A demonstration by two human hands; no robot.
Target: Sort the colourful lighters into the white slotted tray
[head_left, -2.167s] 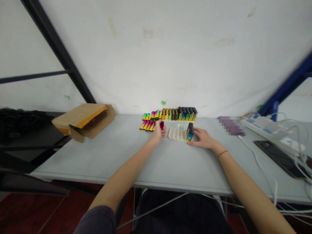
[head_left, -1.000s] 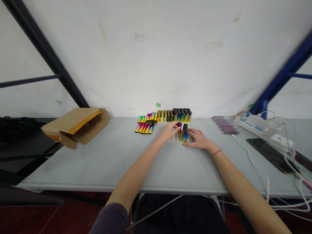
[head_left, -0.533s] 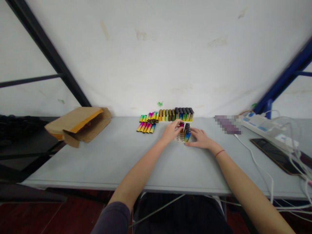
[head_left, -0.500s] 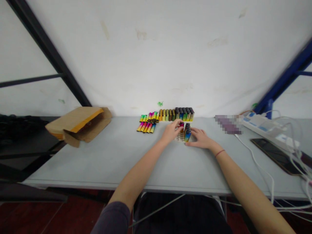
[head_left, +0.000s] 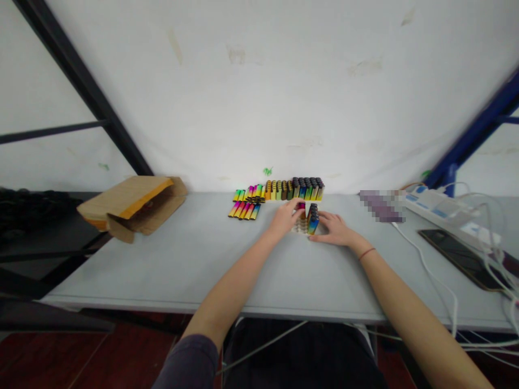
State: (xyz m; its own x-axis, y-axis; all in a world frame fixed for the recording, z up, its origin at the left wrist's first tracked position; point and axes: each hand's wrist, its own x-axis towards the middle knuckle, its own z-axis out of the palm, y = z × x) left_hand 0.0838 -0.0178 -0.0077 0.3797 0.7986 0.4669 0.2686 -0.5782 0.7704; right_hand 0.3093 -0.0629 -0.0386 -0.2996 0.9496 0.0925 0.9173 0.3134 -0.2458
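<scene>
A white slotted tray [head_left: 300, 229] lies at the far middle of the grey table [head_left: 227, 270]. Several rainbow-coloured lighters [head_left: 313, 219] stand upright in its right side. My left hand [head_left: 286, 217] is closed on a magenta lighter [head_left: 301, 207] and holds it upright over the tray, beside the standing ones. My right hand [head_left: 335, 229] rests on the table with fingers spread, touching the tray's right edge. Loose lighters [head_left: 244, 209] lie flat to the left, and a row of upright lighters [head_left: 295, 189] stands against the wall.
An open cardboard box [head_left: 132, 205] lies on its side at the table's left end. At the right are a power strip [head_left: 436, 207], white cables [head_left: 441, 292] and a dark phone [head_left: 462, 258]. A white wall rises right behind the table.
My left hand took a magenta lighter from the loose pile at the left and carried it right to the tray. My right hand stayed at the tray's edge.
</scene>
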